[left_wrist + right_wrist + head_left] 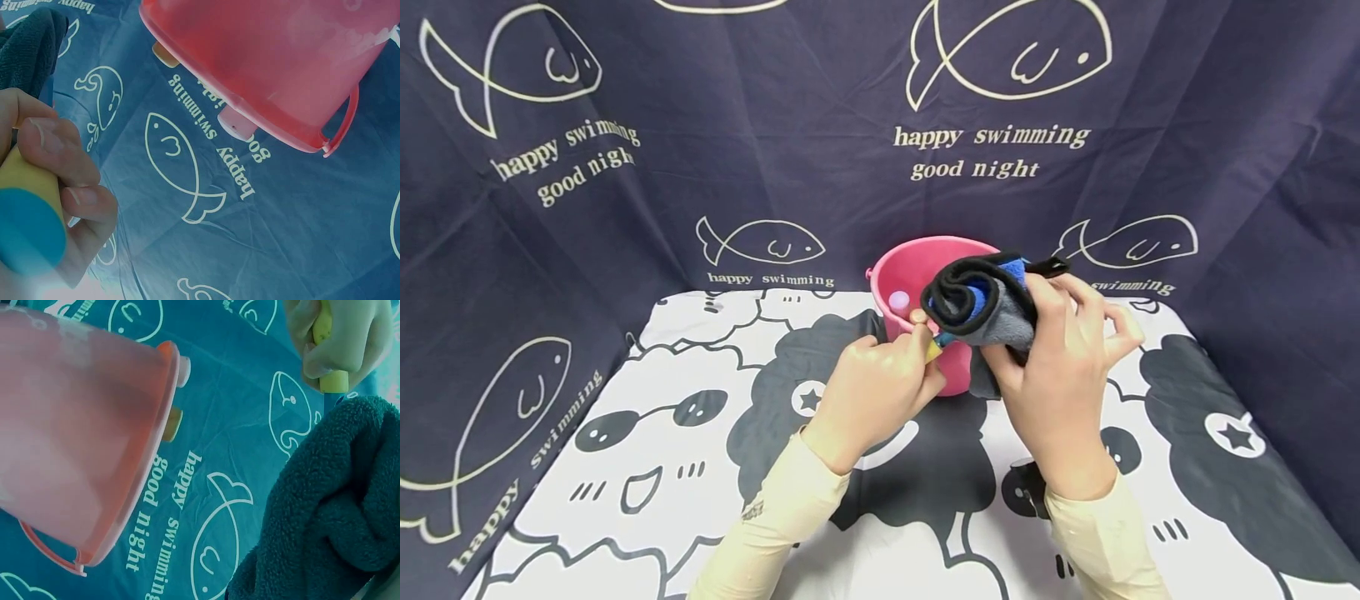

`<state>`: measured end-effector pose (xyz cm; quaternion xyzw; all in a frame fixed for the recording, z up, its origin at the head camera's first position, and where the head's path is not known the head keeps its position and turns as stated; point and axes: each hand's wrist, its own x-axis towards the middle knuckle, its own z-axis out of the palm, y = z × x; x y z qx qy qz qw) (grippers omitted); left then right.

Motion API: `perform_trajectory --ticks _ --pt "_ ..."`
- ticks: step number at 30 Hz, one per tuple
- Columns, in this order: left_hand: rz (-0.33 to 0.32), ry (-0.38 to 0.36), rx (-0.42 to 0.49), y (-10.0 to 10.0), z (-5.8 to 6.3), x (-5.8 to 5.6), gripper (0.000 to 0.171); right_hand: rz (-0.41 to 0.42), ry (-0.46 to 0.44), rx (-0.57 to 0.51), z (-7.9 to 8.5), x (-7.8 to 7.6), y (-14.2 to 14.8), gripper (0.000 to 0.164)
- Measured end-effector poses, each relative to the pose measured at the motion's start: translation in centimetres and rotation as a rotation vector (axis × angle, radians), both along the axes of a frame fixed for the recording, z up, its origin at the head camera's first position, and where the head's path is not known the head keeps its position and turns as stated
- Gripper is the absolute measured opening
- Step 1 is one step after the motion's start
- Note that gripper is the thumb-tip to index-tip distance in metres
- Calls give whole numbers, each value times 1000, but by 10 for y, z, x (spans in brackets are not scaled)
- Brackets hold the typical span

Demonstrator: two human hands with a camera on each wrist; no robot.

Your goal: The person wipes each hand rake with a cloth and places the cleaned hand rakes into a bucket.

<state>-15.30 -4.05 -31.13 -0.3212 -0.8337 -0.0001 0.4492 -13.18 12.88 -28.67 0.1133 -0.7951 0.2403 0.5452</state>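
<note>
My left hand (880, 383) grips a yellow handle (28, 172) with a blue butt end; from its far end a blue shaft (946, 339) meets the cloth. The tool's kind is hidden. With my right hand (1060, 379) I hold a bunched, grey-and-blue towel cloth (1003, 321) with black edging, its folds overlapping the tool's front end. Both hands are raised in front of a pink bucket (910, 271). Out of its mouth show a pale lavender knob (898, 301) and a tan-yellow end (173, 424).
The bucket stands at the back of a bed-like surface covered with a white and dark grey cartoon sheet (647, 467). Navy fabric (820, 125) with fish prints hangs behind and at both sides. A pink bucket handle (345, 125) hangs at the bucket's rim.
</note>
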Motion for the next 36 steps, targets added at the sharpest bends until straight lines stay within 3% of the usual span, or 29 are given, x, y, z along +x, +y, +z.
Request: perform_trajectory --ticks 15,22,26,36 --pt "2 0 -7 1 2 2 34 3 5 -10 3 0 6 47" --pt "-12 5 -1 1 0 1 26 92 -69 -35 3 0 9 50" --pt "-17 7 0 1 0 1 20 98 -90 -52 0 1 9 51" --pt "-30 6 -7 3 -1 1 29 66 3 -63 0 -3 12 48"
